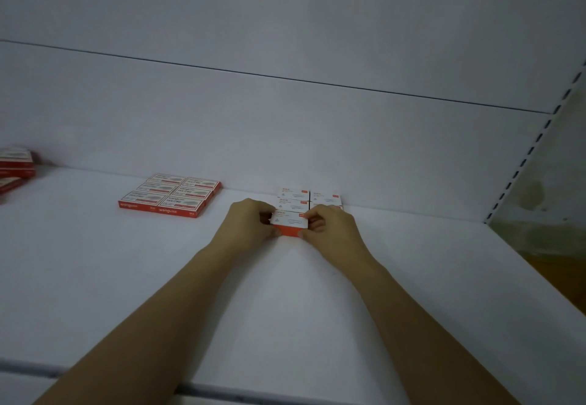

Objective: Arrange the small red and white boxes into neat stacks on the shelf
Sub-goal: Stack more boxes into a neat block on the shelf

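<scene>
A small red and white box (290, 223) sits on the white shelf (158, 278), gripped at its left end by my left hand (249, 222) and at its right end by my right hand (329, 225). It lies at the front of a group of like boxes (295, 197) set in two columns against the back wall. The right column (326, 198) is partly hidden by my right hand. To the left, a flat block of several red and white boxes (169, 195) lies in a tidy two-column grid.
A loose pile of red boxes (14, 167) sits at the far left edge of the shelf. A slotted upright rail (532, 148) bounds the shelf on the right. The shelf's front edge (222, 388) runs along the bottom of the view.
</scene>
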